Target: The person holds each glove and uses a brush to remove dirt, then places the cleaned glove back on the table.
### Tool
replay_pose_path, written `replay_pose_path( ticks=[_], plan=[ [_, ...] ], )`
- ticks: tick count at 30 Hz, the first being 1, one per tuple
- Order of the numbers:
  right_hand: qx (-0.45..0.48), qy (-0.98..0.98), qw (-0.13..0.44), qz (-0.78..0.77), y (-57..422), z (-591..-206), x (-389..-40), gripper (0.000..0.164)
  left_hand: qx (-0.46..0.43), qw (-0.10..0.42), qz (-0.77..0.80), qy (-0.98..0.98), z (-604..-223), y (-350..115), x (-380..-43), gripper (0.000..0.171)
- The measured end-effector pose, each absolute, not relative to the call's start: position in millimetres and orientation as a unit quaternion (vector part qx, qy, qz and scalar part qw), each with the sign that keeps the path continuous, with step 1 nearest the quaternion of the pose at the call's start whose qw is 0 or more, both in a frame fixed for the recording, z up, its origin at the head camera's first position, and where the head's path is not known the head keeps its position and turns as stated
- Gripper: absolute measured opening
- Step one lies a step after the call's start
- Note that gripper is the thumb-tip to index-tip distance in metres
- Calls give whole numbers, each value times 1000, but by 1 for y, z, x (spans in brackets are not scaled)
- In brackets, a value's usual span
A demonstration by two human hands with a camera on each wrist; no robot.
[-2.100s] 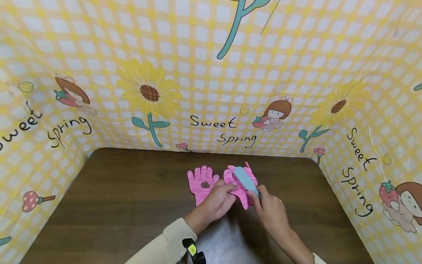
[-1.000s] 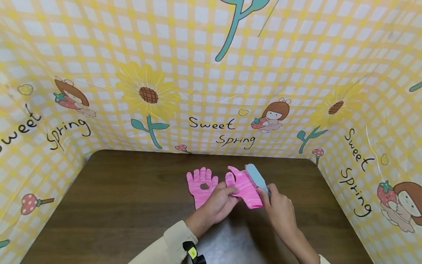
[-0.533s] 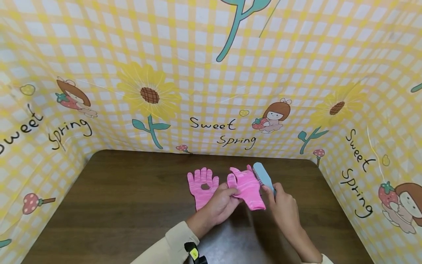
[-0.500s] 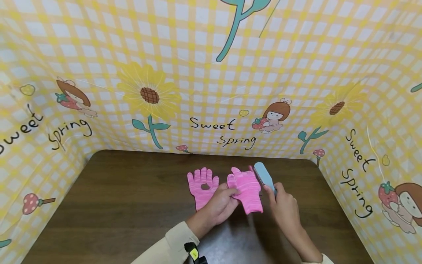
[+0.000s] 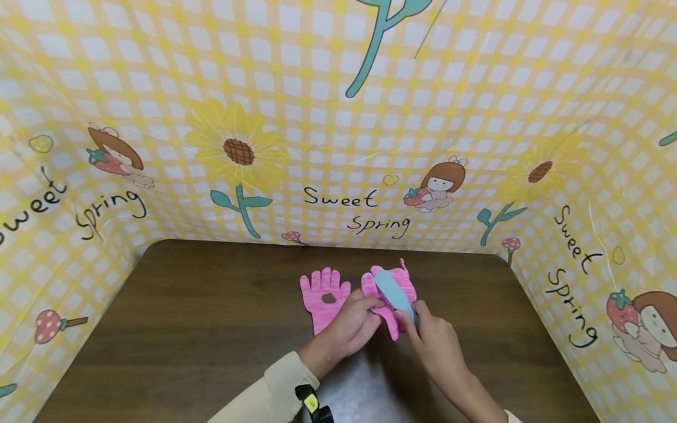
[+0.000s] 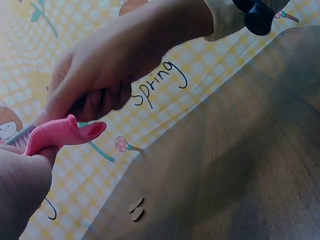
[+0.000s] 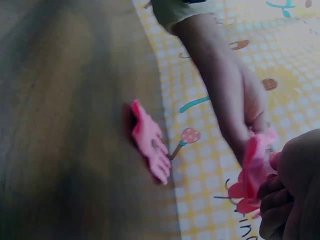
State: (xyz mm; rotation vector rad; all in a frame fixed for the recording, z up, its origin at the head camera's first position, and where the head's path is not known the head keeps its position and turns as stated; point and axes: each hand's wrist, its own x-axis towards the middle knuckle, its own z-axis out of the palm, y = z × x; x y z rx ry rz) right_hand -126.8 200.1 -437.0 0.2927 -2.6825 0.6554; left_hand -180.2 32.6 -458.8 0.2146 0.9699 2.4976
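In the head view my left hand (image 5: 350, 324) pinches a pink knitted glove (image 5: 408, 284) between thumb and fingers, raised over the table. My right hand (image 5: 438, 341) grips the handle of a light blue brush (image 5: 392, 289), whose head lies across the glove, bristle side towards it. Grey bristles of the brush (image 6: 21, 138) show beside the pink cloth in the left wrist view. Left of the hands, a second pink glove (image 5: 318, 305) lies flat, fingers pointing away, with a dark brown spot on its palm; my left hand and wrist hide part of its cuff.
The dark wooden table (image 5: 211, 329) carries all this. A yellow-checked cloth (image 5: 338, 129) with printed flowers and lettering rises behind it and on both sides. A black strap with a yellow label (image 5: 311, 402) circles the left sleeve. Small brown shapes (image 6: 136, 210) show near the table's edge.
Half a second ago the brush stood at the glove's right side; it has moved left across the glove. The held glove's lower part has turned and folded. The other glove has not moved.
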Motion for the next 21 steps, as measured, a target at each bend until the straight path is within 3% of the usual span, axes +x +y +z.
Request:
replay_pose_path(
  ticks=[10,21],
  plan=[
    [88,-952,220,192,203,-438,-131,25,70,219,910,346,-461,34,-180,56],
    [67,-955,216,191,211,-437,-133,25,79,221,907,350,-462,36,-180,55]
  ],
)
